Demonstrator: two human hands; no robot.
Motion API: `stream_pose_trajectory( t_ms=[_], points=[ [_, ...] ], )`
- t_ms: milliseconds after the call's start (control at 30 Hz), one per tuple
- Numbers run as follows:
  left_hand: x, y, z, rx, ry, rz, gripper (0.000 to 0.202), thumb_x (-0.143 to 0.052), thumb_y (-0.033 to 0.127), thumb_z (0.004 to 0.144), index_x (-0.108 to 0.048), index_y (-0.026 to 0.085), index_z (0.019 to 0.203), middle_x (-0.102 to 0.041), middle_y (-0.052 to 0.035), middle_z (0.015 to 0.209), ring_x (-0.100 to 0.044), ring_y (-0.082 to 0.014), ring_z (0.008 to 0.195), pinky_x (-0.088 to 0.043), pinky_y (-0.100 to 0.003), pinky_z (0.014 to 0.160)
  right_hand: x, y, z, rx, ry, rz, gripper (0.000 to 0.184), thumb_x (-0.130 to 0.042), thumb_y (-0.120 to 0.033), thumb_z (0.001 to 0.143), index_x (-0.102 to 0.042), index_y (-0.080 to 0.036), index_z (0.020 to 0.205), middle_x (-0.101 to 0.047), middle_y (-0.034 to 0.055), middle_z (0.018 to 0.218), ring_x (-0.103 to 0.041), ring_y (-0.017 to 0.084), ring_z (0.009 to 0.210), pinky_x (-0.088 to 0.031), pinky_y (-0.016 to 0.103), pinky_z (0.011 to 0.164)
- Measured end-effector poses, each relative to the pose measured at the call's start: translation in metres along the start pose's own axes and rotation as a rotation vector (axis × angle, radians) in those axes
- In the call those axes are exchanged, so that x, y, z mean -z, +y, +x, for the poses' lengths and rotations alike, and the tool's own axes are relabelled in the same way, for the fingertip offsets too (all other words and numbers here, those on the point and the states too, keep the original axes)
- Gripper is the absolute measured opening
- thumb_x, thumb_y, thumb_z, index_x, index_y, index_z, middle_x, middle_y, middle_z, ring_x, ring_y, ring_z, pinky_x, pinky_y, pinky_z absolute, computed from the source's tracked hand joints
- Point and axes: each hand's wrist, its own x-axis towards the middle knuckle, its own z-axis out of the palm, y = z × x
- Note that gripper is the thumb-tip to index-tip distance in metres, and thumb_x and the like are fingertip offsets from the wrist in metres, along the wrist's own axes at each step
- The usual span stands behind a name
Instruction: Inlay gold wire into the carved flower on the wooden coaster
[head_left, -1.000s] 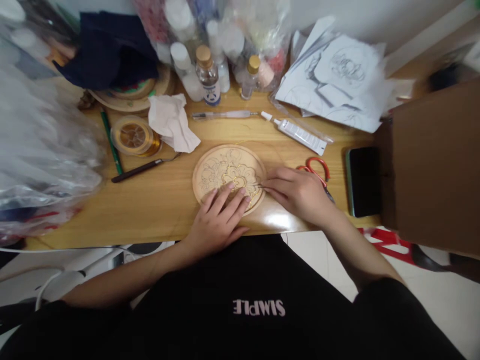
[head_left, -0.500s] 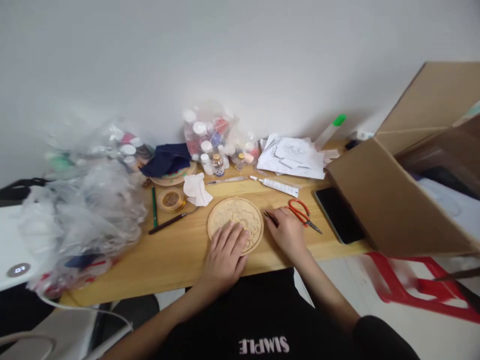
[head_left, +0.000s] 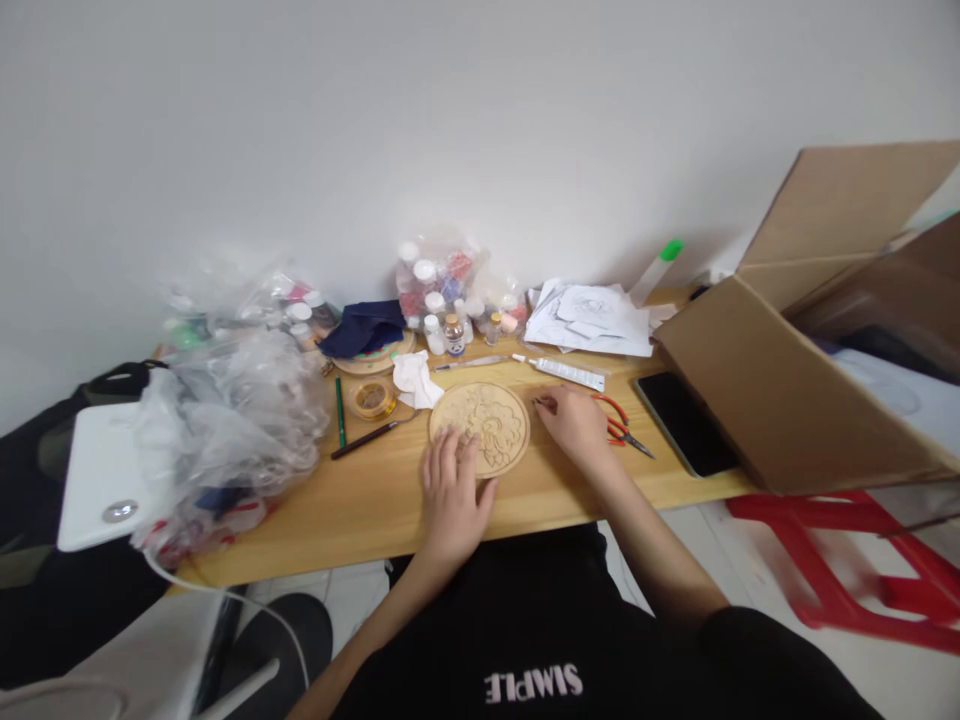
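Observation:
A round wooden disc (head_left: 501, 432) with a raised line design lies on the table in front of me. My left hand (head_left: 454, 490) rests on its lower left part, fingers stretched out and holding nothing. Just right of the disc, my right hand (head_left: 574, 425) is closed on dark tweezers (head_left: 537, 402); only their tips show, and they do not touch the disc. Orange-handled scissors (head_left: 632, 438) lie beside my right hand, partly behind it. Left of the disc are a crumpled white tissue (head_left: 418, 379), a black-handled tool (head_left: 366, 440) and a roll of golden wire (head_left: 373, 399).
Behind stand small bottles (head_left: 454, 335), a white tube (head_left: 566, 373) and papers (head_left: 589, 320). A phone (head_left: 686, 424) and an open cardboard box (head_left: 739, 385) are on the right. Plastic bags (head_left: 255, 400) cover the left end. A green pencil (head_left: 340, 412) lies near them.
The camera view has shifted, so the table's contents appear farther right. My left hand has slid down towards the disc's lower left edge, uncovering more of the design. My right hand still holds the tweezers.

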Motion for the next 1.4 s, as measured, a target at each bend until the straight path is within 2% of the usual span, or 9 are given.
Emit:
stream_pose_trajectory(
  t_ms=[167, 300, 367, 600, 767, 900, 1100, 1233, 1400],
  points=[
    [0.000, -0.004, 0.002, 0.040, 0.035, -0.106, 0.047, -0.062, 0.022, 0.087, -0.050, 0.017, 0.133, -0.047, -0.0202, 0.139, -0.040, -0.0364, 0.136, -0.038, -0.060, 0.109, -0.004, 0.001, -0.004, 0.010, -0.010, 0.033, 0.020, -0.053, -0.026, 0.086, -0.071, -0.017, 0.086, -0.071, 0.0103, 0.087, -0.063, 0.021, 0.077, -0.035, 0.028, 0.058],
    [0.005, -0.008, 0.003, 0.028, 0.134, -0.257, 0.008, -0.064, 0.018, 0.087, -0.067, 0.020, 0.093, -0.055, -0.0111, 0.132, -0.043, -0.0308, 0.134, -0.041, -0.056, 0.108, -0.010, 0.002, -0.011, -0.007, 0.046, 0.095, 0.024, -0.051, -0.027, 0.087, -0.071, -0.016, 0.093, -0.069, 0.0112, 0.091, -0.062, 0.022, 0.079, -0.039, 0.029, 0.062],
    [0.007, -0.011, 0.003, 0.041, 0.148, -0.296, 0.006, -0.064, 0.017, 0.087, -0.066, 0.019, 0.081, -0.058, -0.0084, 0.129, -0.043, -0.0293, 0.134, -0.041, -0.056, 0.108, -0.012, 0.004, -0.015, -0.009, 0.085, 0.142, 0.025, -0.051, -0.026, 0.087, -0.071, -0.015, 0.096, -0.068, 0.0114, 0.093, -0.062, 0.022, 0.080, -0.041, 0.030, 0.064],
    [0.020, -0.026, 0.005, 0.077, 0.169, -0.324, 0.005, -0.061, 0.019, 0.090, -0.065, 0.021, 0.088, -0.064, -0.0063, 0.121, -0.049, -0.0254, 0.130, -0.044, -0.054, 0.106, -0.014, 0.012, -0.027, 0.025, 0.191, 0.312, 0.026, -0.050, -0.030, 0.085, -0.070, -0.015, 0.094, -0.068, 0.0105, 0.090, -0.059, 0.019, 0.070, -0.046, 0.033, 0.069],
    [0.032, -0.035, 0.014, 0.113, 0.158, -0.455, 0.010, -0.057, 0.021, 0.093, -0.066, 0.021, 0.090, -0.068, -0.0056, 0.113, -0.058, -0.0213, 0.119, -0.047, -0.049, 0.104, -0.007, 0.012, -0.032, 0.049, 0.142, 0.417, 0.025, -0.051, -0.033, 0.084, -0.069, -0.016, 0.090, -0.067, 0.0094, 0.086, -0.060, 0.019, 0.069, -0.047, 0.033, 0.067],
    [0.040, -0.037, 0.019, 0.201, 0.138, -0.594, 0.011, -0.060, 0.025, 0.091, -0.068, 0.021, 0.086, -0.072, -0.0033, 0.101, -0.066, -0.0171, 0.100, -0.053, -0.041, 0.095, 0.000, 0.005, -0.038, 0.065, -0.084, 0.517, 0.023, -0.052, -0.032, 0.083, -0.069, -0.016, 0.086, -0.069, 0.0078, 0.083, -0.060, 0.018, 0.070, -0.047, 0.032, 0.068],
    [0.045, -0.042, 0.016, 0.290, 0.118, -0.688, 0.009, -0.066, 0.027, 0.086, -0.070, 0.020, 0.081, -0.074, -0.0021, 0.090, -0.070, -0.0152, 0.089, -0.056, -0.035, 0.088, -0.009, -0.020, -0.063, 0.085, -0.720, 0.764, 0.023, -0.058, -0.034, 0.081, -0.062, -0.017, 0.067, -0.064, -0.0006, 0.059, -0.053, 0.009, 0.047, -0.042, 0.022, 0.046],
    [0.043, -0.045, 0.016, 0.337, 0.046, -0.742, 0.014, -0.066, 0.031, 0.085, -0.069, 0.019, 0.080, -0.075, -0.0039, 0.088, -0.072, -0.0162, 0.085, -0.060, -0.032, 0.079, -0.024, -0.033, -0.075, -0.084, -0.823, 0.909, 0.020, -0.052, -0.036, 0.086, -0.058, -0.017, 0.087, -0.062, -0.0030, 0.056, -0.049, 0.007, 0.038, -0.037, 0.018, 0.037],
    [0.038, -0.043, 0.022, 0.364, -0.037, -0.728, 0.016, -0.066, 0.031, 0.085, -0.067, 0.017, 0.094, -0.075, -0.0049, 0.089, -0.072, -0.0162, 0.081, -0.060, -0.031, 0.076, -0.022, -0.027, -0.078, -0.193, -0.927, 1.020, 0.042, -0.051, -0.043, 0.086, -0.052, -0.015, 0.117, -0.067, -0.0012, 0.060, -0.046, 0.008, 0.034, -0.027, 0.019, 0.032]
  ],
)
